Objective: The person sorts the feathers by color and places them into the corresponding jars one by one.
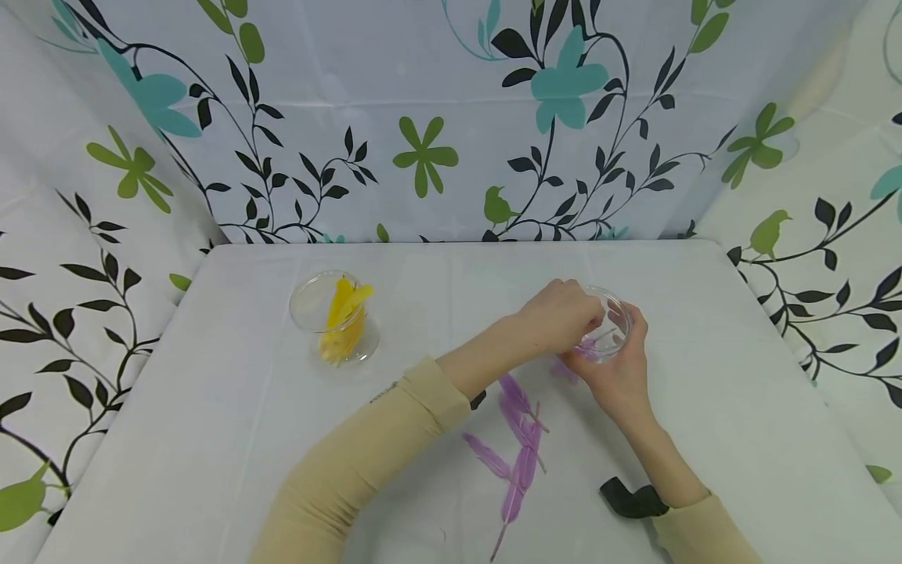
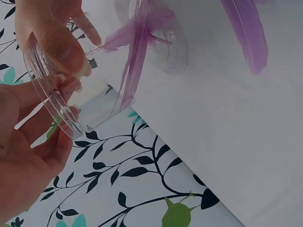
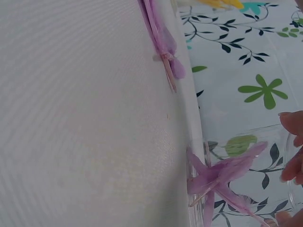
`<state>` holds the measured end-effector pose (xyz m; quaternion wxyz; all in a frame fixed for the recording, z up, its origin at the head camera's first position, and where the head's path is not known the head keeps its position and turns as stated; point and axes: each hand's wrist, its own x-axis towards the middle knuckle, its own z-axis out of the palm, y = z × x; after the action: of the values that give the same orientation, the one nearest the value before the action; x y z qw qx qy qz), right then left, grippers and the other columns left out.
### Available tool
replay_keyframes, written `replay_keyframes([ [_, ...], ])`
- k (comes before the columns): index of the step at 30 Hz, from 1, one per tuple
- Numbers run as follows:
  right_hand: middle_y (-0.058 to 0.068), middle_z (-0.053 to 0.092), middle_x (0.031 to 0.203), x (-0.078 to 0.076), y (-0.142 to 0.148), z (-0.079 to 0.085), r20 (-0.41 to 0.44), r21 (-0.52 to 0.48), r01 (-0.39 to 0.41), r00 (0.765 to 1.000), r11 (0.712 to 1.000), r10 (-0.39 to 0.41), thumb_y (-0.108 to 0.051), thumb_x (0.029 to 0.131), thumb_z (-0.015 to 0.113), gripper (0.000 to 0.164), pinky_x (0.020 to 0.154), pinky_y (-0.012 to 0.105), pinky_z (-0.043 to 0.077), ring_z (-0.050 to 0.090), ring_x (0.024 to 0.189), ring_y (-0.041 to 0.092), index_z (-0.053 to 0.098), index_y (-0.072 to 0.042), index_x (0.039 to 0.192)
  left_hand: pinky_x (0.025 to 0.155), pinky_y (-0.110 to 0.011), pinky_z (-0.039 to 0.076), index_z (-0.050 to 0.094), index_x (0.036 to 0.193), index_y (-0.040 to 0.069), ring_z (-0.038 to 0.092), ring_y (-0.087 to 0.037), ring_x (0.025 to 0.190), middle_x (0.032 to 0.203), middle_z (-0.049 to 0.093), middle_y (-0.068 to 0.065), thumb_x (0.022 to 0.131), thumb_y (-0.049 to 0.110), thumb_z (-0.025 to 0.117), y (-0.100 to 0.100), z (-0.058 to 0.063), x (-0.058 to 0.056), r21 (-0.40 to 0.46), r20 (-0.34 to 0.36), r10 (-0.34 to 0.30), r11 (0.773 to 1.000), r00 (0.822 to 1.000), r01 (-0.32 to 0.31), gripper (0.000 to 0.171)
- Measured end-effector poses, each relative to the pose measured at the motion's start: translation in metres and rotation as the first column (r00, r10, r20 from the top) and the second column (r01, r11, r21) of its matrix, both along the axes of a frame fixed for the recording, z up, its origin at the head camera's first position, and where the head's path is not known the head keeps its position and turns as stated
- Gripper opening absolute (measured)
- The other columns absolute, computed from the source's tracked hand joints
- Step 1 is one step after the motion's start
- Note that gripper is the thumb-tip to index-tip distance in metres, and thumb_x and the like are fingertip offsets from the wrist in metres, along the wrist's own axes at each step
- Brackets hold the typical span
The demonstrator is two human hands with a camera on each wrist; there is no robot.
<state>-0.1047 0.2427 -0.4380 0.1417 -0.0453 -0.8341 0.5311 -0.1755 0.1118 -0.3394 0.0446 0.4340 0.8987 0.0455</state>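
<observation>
My right hand [image 1: 623, 376] grips a clear cup [image 1: 607, 354] near the table's far right, fingers curled round its side. Inside the cup lie several purple feathers [image 3: 220, 177], crossing one another near its bottom. Reaching in from the left, my left hand [image 1: 564, 317] has its fingers at the cup's mouth and pinches the thin quill of a purple feather [image 2: 118, 39]. On the table below the hands, more purple feathers [image 1: 524, 462] lie in a loose, overlapping row. My left fingertips are partly hidden behind the cup's rim.
Toward the back left stands another clear cup [image 1: 366, 345] with yellow feathers [image 1: 343, 325] sticking up past its rim. A black device [image 1: 630, 500] sits at my right wrist. Patterned cloth [image 1: 423, 157] hangs behind the white table [image 1: 211, 439] and along both sides.
</observation>
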Motion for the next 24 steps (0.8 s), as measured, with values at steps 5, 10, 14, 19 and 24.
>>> replay_keyframes([
  [5, 0.015, 0.033, 0.155, 0.001, -0.002, 0.001, -0.002, -0.004, 0.0, 1.0, 1.0, 0.0, -0.017, 0.077, 0.085, 0.103, 0.113, 0.063, 0.028, 0.033, 0.143, 0.037, 0.015, -0.013, 0.152, 0.105, -0.028, 0.044, 0.068, 0.124, 0.021, 0.055, -0.015, 0.118, 0.119, 0.069, 0.006, 0.1, 0.021, 0.061, -0.02, 0.005, 0.003, 0.155, -0.023, 0.032, 0.987, 0.999, -0.028, 0.025],
  [10, 0.013, 0.036, 0.155, 0.002, -0.003, 0.003, -0.012, -0.002, 0.017, 1.0, 1.0, -0.017, -0.019, 0.076, 0.087, 0.102, 0.114, 0.061, 0.028, 0.033, 0.143, 0.033, 0.018, -0.014, 0.151, 0.096, -0.026, 0.049, 0.065, 0.121, 0.018, 0.057, -0.016, 0.113, 0.118, 0.066, 0.002, 0.097, 0.017, 0.063, -0.051, 0.012, 0.005, 0.308, -0.05, 0.102, 0.948, 0.993, -0.082, 0.024],
  [14, 0.014, 0.037, 0.154, 0.002, -0.002, 0.003, -0.003, 0.006, 0.022, 1.0, 1.0, -0.022, -0.02, 0.075, 0.088, 0.104, 0.115, 0.061, 0.028, 0.033, 0.143, 0.034, 0.017, -0.015, 0.152, 0.085, -0.027, 0.052, 0.068, 0.115, 0.017, 0.058, -0.017, 0.104, 0.111, 0.066, 0.001, 0.096, 0.015, 0.065, -0.075, 0.009, 0.005, 0.32, 0.0, 0.138, 0.938, 0.99, -0.13, 0.02],
  [19, 0.014, 0.036, 0.154, 0.002, -0.001, 0.002, 0.006, 0.017, 0.026, 1.0, 1.0, -0.026, -0.021, 0.076, 0.088, 0.104, 0.115, 0.062, 0.026, 0.032, 0.144, 0.034, 0.017, -0.016, 0.152, 0.086, -0.033, 0.052, 0.07, 0.116, 0.014, 0.061, -0.021, 0.101, 0.11, 0.067, -0.003, 0.096, 0.016, 0.066, -0.097, -0.013, 0.005, 0.173, 0.089, 0.138, 0.973, 0.986, -0.152, 0.021],
  [24, 0.012, 0.036, 0.155, 0.002, -0.002, 0.001, 0.012, 0.007, 0.028, 1.0, 1.0, -0.028, -0.021, 0.075, 0.088, 0.105, 0.116, 0.061, 0.025, 0.031, 0.144, 0.032, 0.017, -0.017, 0.152, 0.094, -0.037, 0.051, 0.07, 0.118, 0.01, 0.062, -0.024, 0.105, 0.112, 0.068, -0.006, 0.095, 0.015, 0.068, -0.108, -0.043, 0.008, 0.047, 0.159, 0.102, 0.993, 0.982, -0.11, 0.024],
])
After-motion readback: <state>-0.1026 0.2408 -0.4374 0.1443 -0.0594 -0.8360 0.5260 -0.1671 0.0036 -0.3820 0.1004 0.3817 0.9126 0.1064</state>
